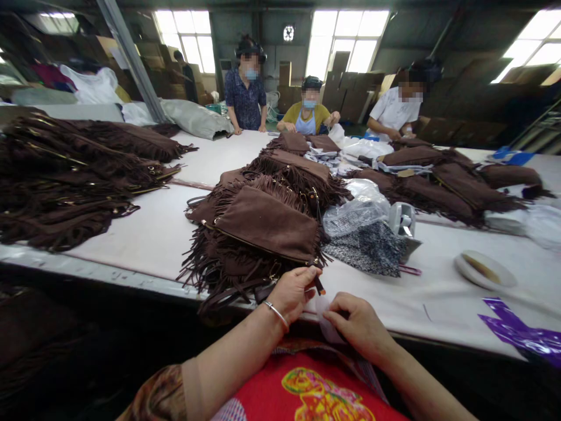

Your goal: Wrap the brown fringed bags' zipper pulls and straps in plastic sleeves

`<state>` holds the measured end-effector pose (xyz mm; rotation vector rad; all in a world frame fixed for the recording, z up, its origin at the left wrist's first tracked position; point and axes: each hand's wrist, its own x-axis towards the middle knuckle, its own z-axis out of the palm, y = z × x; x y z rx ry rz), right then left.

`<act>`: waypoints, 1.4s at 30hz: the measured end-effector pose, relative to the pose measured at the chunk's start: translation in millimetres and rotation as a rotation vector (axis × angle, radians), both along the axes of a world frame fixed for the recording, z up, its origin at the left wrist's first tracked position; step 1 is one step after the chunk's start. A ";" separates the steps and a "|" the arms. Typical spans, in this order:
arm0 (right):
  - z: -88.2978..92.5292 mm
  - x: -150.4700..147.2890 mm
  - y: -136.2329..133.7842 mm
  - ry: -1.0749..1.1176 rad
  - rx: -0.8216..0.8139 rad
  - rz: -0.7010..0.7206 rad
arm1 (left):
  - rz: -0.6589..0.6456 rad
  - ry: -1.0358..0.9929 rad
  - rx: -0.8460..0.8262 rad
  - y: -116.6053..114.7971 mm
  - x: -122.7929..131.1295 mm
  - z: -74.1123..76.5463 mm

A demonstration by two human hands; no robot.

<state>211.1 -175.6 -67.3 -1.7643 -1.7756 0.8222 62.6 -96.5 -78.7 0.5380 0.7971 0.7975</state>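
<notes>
Several fringed bags [267, 225] crowd the table [140, 242], clear plastic [357, 210] beside them.

There are 2 hands [293, 292], 3 people [245, 96] across the table [149, 245], 1 purple sheet [523, 333] and uncountably overlapped fringed bags [269, 222].

Factory wkshop, I'd say. Brown bags [269, 225] heaped on a long tbl [131, 251], workers [245, 93] opp., ctns [346, 96] behind.
</notes>
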 end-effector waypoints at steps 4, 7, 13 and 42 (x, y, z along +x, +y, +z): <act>0.0 -5.9 1.8 -0.019 0.056 0.056 | 0.011 -0.023 -0.017 -1.7 0.9 -4.1; -0.5 -6.8 2.9 -0.020 0.078 0.064 | 0.025 -0.042 -0.015 -2.7 -0.2 -8.3; -5.7 -1.0 0.1 -0.008 0.098 0.061 | -0.002 -0.028 -0.008 -4.2 -5.2 -10.0; -8.5 2.6 25.5 0.193 -0.015 -0.116 | -0.112 0.088 0.000 0.7 -8.8 -1.9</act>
